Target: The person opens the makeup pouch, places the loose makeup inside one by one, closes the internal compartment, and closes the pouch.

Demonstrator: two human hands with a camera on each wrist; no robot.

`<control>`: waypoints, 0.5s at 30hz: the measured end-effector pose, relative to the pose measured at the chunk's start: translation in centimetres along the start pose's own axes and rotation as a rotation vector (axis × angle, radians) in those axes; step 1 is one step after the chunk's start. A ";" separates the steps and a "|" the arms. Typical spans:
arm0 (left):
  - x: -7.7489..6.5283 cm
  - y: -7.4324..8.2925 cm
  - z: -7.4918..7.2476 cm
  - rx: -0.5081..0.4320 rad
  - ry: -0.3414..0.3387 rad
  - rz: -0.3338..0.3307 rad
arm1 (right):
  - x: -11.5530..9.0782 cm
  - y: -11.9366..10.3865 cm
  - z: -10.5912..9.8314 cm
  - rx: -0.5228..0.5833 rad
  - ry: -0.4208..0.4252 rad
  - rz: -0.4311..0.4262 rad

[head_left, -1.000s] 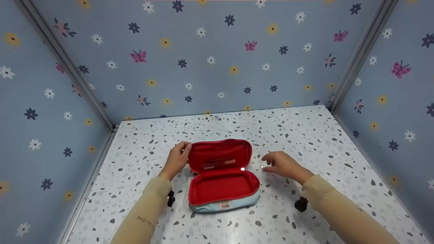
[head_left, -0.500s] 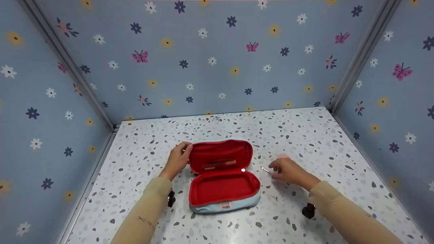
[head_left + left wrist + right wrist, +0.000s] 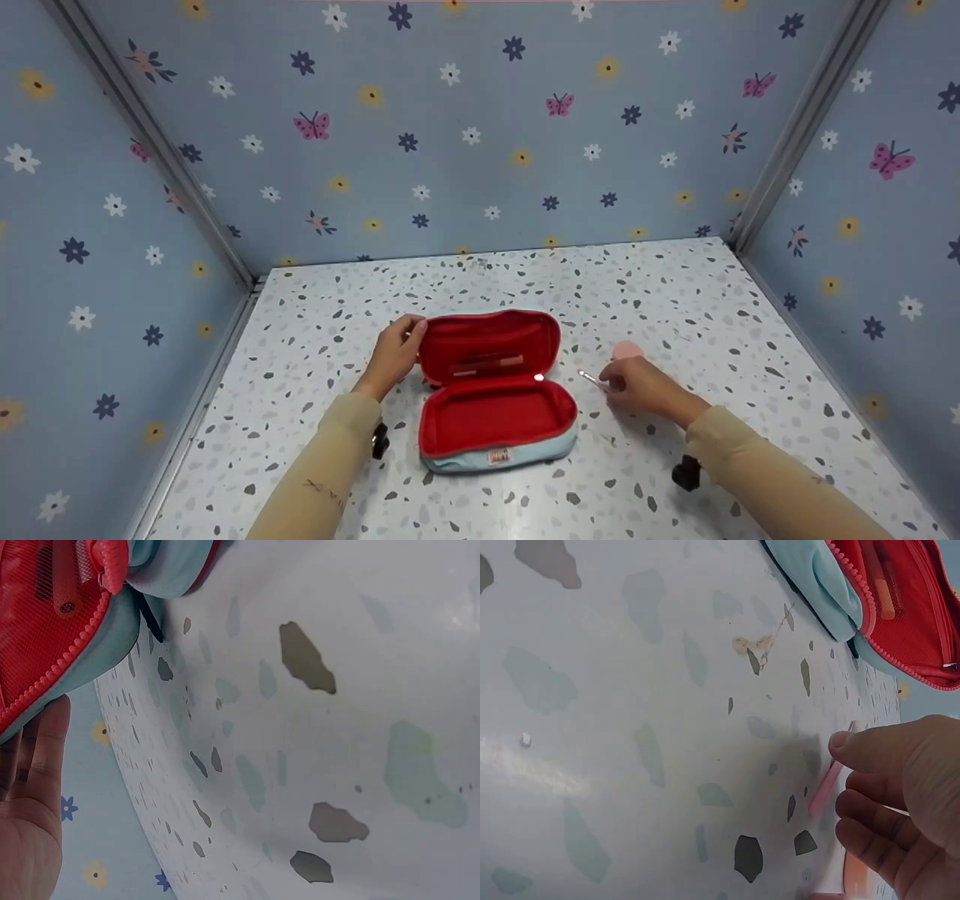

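Note:
An open pencil case (image 3: 499, 454), pale blue outside and red inside, stands at the table's middle with its lid raised. My left hand (image 3: 391, 349) grips the lid's left edge; in the left wrist view, the left fingers (image 3: 46, 742) lie along its blue outside. Behind the lid's red mesh (image 3: 915, 630) show slim sticks, one orange-ended (image 3: 511, 360). Right of the case, my right hand (image 3: 646, 388) pinches a slim pink stick (image 3: 825, 791) with a silvery tip, close over the table. Its thumb overlaps the stick in the right wrist view; the index fingertip is hidden there.
A flat, round pink thing (image 3: 626, 349) lies just beyond my right hand, partly covered by it. The white speckled table (image 3: 300, 360) meets blue flowered panels (image 3: 480, 150) at the back and both sides. Black wrist devices (image 3: 685, 474) hang under the sleeves.
My right hand has drawn back rightward along the pink stick, and its fingers have closed in on it. The round pink thing has come into sight. My left hand keeps its hold on the lid.

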State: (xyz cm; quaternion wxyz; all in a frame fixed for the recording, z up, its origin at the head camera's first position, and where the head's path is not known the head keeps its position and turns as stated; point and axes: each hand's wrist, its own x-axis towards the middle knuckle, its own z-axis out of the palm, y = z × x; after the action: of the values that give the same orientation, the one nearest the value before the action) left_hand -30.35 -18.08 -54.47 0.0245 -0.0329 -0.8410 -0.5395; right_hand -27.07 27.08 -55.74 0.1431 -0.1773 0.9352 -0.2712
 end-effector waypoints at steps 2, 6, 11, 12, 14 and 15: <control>0.0 0.0 0.1 0.001 0.001 -0.001 | 0.0 0.1 0.1 -0.006 -0.002 -0.004; -0.1 0.1 0.1 -0.006 0.005 -0.001 | 0.1 0.1 0.3 -0.010 -0.001 -0.002; -0.1 0.2 0.1 -0.010 0.015 0.004 | 0.1 -0.1 0.4 0.006 -0.004 0.035; -0.1 0.1 0.1 -0.008 0.017 0.003 | 0.2 -0.2 0.4 0.010 -0.005 0.040; 0.0 0.1 0.1 -0.003 0.019 0.005 | 0.2 -0.3 0.5 0.018 -0.008 0.046; 0.0 0.1 0.1 -0.002 0.020 0.003 | 0.2 -0.3 0.5 0.024 -0.009 0.053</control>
State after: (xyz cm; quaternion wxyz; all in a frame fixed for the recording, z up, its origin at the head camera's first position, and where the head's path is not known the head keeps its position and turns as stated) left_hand -30.31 -17.92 -54.41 0.0337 -0.0291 -0.8400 -0.5407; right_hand -27.00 26.50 -56.00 0.1568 -0.1519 0.9356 -0.2776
